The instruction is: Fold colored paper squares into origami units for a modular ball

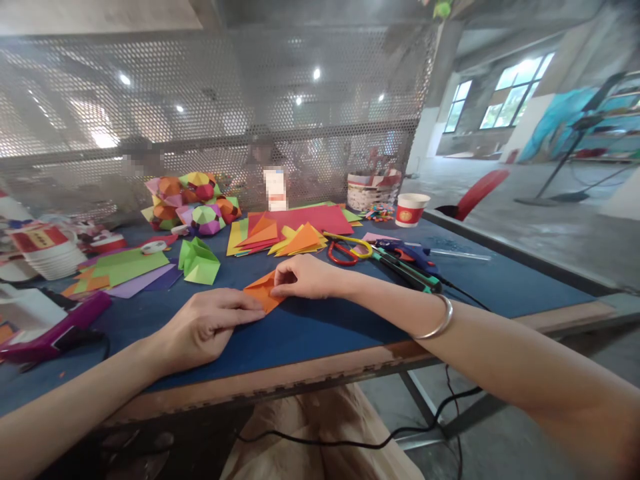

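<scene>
A folded piece of orange paper [256, 289] lies on the blue tabletop between my hands. My left hand [213, 323] rests on the table, its fingertips pressed on the lower left part of the paper. With thumb and fingers closed, my right hand [306, 275] pinches the paper's right side; the pinched part is hidden. Just beyond them sit folded yellow and orange paper pieces [301, 241] and a stack of coloured sheets with a red sheet [320, 220] on top. A folded green paper piece [199, 261] stands to the left.
Scissors [345, 250], a green cutter [400, 267] and a blue glue gun [410, 252] lie right. A paper cup [411, 211] and woven basket [373, 193] stand behind. Left are paper balls [200, 200], stacked cups [47, 250] and a purple tool [75, 327]. A perforated metal screen [210, 113] rises behind.
</scene>
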Demonstrator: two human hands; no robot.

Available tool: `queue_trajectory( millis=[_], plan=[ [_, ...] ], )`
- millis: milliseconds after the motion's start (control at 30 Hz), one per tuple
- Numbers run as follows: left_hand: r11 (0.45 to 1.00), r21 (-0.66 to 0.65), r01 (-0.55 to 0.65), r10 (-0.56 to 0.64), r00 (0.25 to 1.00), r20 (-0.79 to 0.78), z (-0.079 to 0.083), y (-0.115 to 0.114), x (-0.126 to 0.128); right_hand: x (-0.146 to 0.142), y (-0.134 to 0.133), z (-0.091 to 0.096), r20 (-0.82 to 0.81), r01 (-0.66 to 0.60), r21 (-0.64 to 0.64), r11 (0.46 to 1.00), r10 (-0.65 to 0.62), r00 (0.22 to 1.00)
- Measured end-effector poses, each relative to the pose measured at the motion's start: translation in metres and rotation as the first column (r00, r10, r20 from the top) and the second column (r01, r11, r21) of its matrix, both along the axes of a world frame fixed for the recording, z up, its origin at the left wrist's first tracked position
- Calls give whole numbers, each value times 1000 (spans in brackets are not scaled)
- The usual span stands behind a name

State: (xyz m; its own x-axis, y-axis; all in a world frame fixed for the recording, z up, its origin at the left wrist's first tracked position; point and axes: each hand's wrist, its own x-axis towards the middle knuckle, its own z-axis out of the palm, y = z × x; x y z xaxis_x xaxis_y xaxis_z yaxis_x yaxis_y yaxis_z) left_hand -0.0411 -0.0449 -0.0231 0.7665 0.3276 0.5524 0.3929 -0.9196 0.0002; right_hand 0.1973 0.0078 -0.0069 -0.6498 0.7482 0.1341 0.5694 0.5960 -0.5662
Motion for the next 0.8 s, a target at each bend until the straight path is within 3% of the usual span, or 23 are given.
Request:
queue_trajectory(
  millis=[167,400,800],
  plan=[
    [1000,-5,-14,14,1000,-20,1,-1,-1,-1,-3,0,2,21,-9,1000,-21,1000],
    [986,-118,-119,109,990,-92,1,-2,0,-1,-1,-1,-14,21,-8,1000,-21,1000],
    [991,-128,-39,20,989,-145,0,0,1,2,2,-2,-19,8,-57,998,-10,1000]
  ],
)
